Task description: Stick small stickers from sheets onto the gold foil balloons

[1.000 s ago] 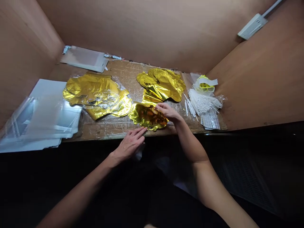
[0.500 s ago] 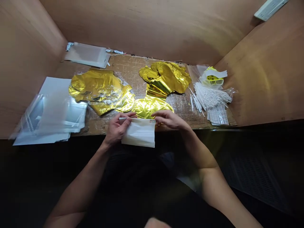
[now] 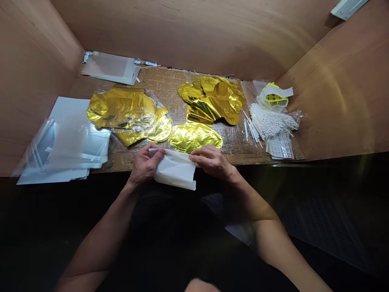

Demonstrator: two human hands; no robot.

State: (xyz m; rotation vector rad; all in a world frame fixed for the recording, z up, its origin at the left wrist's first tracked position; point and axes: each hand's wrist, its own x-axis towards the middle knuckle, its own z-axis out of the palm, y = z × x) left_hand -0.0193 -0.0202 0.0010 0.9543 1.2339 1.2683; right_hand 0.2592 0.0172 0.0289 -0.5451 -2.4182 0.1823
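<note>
Head camera looks down at a plank workbench (image 3: pixel 182 87), its rough, scuffed wood partly covered by crinkled clear plastic. Near its front edge, the person's left hand (image 3: pixel 146 164) pinches the upper left corner of a soft, translucent white plastic sleeve (image 3: pixel 174 170), with the thumb and fingers closed on the thin film. The right hand (image 3: pixel 212 162) lies at the sleeve's upper right corner, its fingers (image 3: pixel 200 154) close together with the tips on the film; whether they grip it cannot be told. The sleeve sits between the hands, just in front of a gold foil balloon (image 3: pixel 194 137), a smooth, shiny, rounded shape with soft creases.

Behind it, two heaps of crumpled gold foil balloons (image 3: pixel 127 113) (image 3: pixel 212 99) lie side by side, their scalloped edges overlapping. On the left stands a slippery stack of clear plastic bags (image 3: pixel 67 142), with a flatter stack (image 3: pixel 109 68) at the back corner. On the right lie thin white sticks (image 3: pixel 252 129), a bundle of white ribbon (image 3: pixel 270 123), a yellow-and-white packet (image 3: pixel 273 96) and a printed sheet (image 3: pixel 280 145). Smooth tan wooden walls (image 3: pixel 194 36) enclose the bench on three sides.
</note>
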